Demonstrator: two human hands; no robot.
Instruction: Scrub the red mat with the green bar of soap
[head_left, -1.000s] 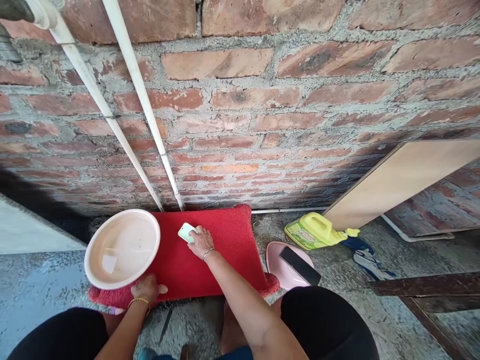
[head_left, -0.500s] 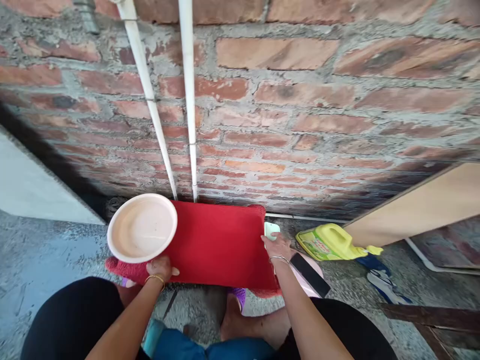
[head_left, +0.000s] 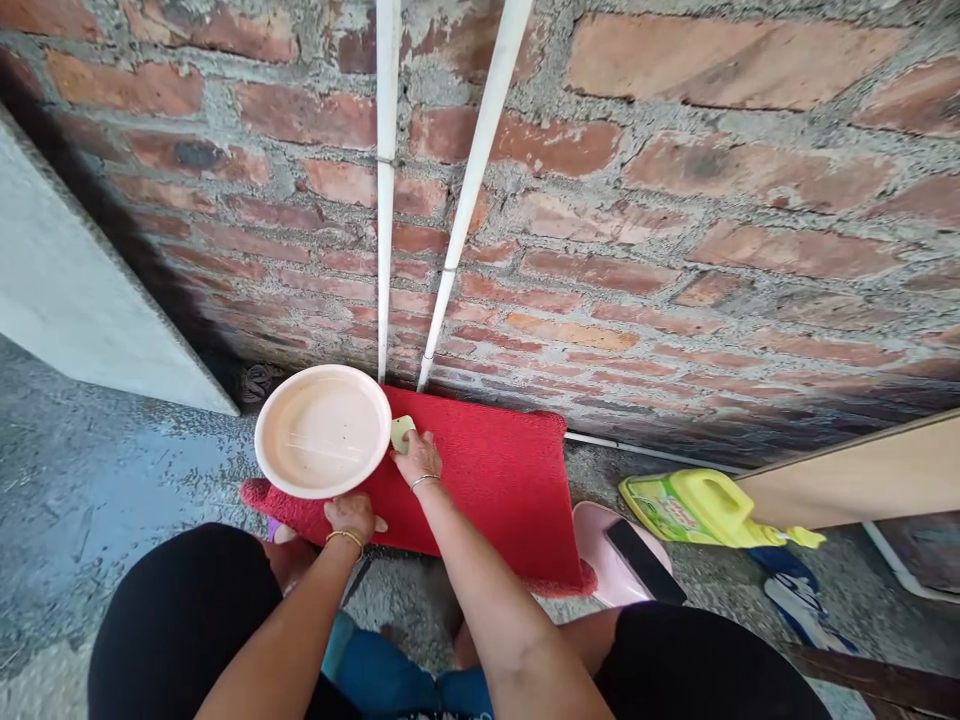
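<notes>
A red mat [head_left: 487, 470] with a shaggy edge lies stretched out in front of me, raised above the floor. On its left end stands a pale pink basin [head_left: 330, 430] with what looks like clear water in it. My left hand [head_left: 351, 514] presses on the mat's near edge just below the basin, its thumb spread to the right; part of its fingers is hard to see. My right hand [head_left: 418, 458] is closed around a pale green scrub brush [head_left: 403, 432] on the mat, close to the basin's right rim. The brush's underside is hidden.
A pink stool top [head_left: 592, 530] with a black phone [head_left: 645, 562] on it stands right of the mat. Farther right lie a yellow detergent jug [head_left: 697, 505] and a flip-flop [head_left: 806, 605]. Behind rises a brick wall [head_left: 600, 250] with white pipes [head_left: 469, 200].
My right hand has carried the brush from the mat's right end across to the left, beside the basin. The left hand stays at the mat's near edge. The view has shifted.
</notes>
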